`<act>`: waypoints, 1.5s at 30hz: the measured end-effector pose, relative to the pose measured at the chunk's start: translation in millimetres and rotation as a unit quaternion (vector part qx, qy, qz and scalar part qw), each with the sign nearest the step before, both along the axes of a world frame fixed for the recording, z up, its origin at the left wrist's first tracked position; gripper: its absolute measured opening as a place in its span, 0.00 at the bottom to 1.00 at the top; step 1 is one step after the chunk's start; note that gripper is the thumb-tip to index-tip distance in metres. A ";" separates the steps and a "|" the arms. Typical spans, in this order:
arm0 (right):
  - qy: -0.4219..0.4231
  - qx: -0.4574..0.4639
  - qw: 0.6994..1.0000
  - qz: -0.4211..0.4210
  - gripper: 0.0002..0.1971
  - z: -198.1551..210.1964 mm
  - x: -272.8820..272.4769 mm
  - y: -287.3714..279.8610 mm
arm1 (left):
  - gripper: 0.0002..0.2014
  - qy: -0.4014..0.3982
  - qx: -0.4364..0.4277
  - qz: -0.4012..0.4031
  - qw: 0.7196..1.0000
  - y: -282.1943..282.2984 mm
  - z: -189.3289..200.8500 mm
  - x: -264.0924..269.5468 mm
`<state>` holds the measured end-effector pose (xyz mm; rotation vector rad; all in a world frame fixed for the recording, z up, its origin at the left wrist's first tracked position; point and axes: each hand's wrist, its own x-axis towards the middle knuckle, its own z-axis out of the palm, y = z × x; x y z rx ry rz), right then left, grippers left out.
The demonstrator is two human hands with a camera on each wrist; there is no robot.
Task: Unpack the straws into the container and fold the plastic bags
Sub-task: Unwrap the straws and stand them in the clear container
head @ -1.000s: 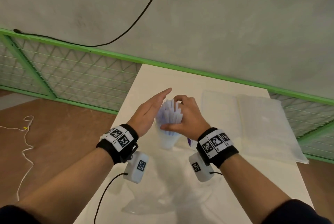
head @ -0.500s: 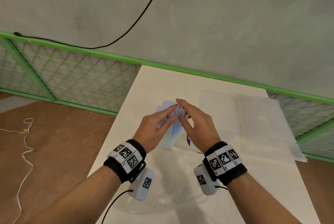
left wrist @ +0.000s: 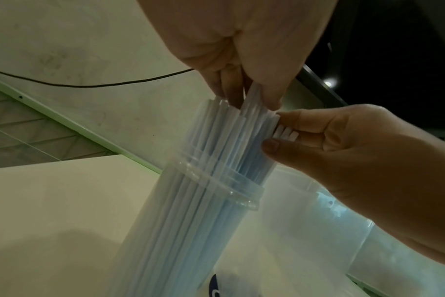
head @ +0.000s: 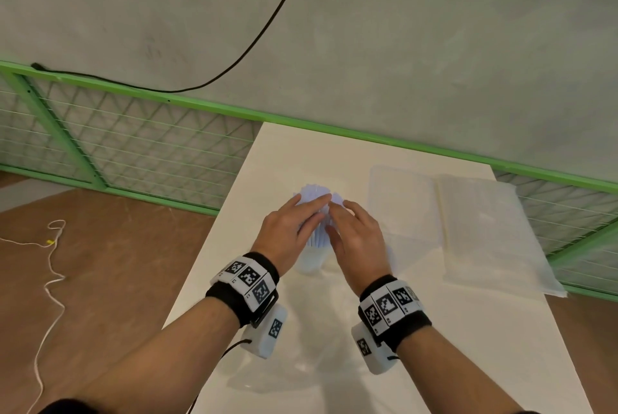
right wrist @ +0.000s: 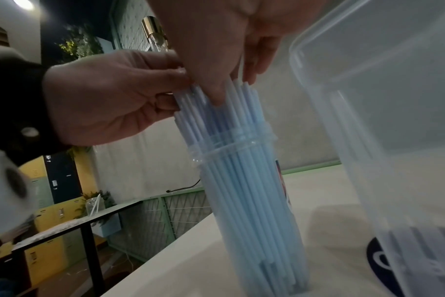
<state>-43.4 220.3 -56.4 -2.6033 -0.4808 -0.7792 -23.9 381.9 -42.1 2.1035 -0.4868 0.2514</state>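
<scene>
A studio-like indoor workspace: bare concrete wall point(head: 401, 45) across the top, green mesh railing point(head: 133, 152) at left, white table point(head: 301, 152) at centre, yellow lockers point(right wrist: 51, 219) lower left of the right wrist view.

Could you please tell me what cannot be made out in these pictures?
- Head view: the left hand and right hand cover the mouth of the container and most straws.
- Left wrist view: the dark blue print is cut off by the bottom edge, unreadable.
- Right wrist view: the clear box blurs whatever lies behind it.
- Head view: the plastic bag is faint and partly under the forearms; folded or not, unclear.
</scene>
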 end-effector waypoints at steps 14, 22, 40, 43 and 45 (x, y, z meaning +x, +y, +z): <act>0.117 -0.032 0.992 -0.043 0.36 11.6 -22.0 4.0 | 0.22 -0.106 0.130 -0.057 0.984 3.1 -3.7 -5.5; 0.056 -0.080 0.995 -0.022 0.35 4.3 -26.8 -0.5 | 0.22 -0.082 0.066 -0.006 0.994 13.0 -5.7 -22.7; 0.049 0.001 0.998 0.044 0.19 3.7 -2.5 -16.1 | 0.19 -0.203 0.128 0.008 0.971 17.1 -12.5 -16.4; 0.008 0.014 0.999 0.042 0.13 9.9 7.4 -10.4 | 0.12 -0.220 0.118 0.001 0.968 11.7 -13.1 -12.3; -0.013 0.028 0.999 0.038 0.09 15.1 14.3 -7.5 | 0.11 -0.223 0.117 -0.001 0.968 8.6 -12.8 -9.3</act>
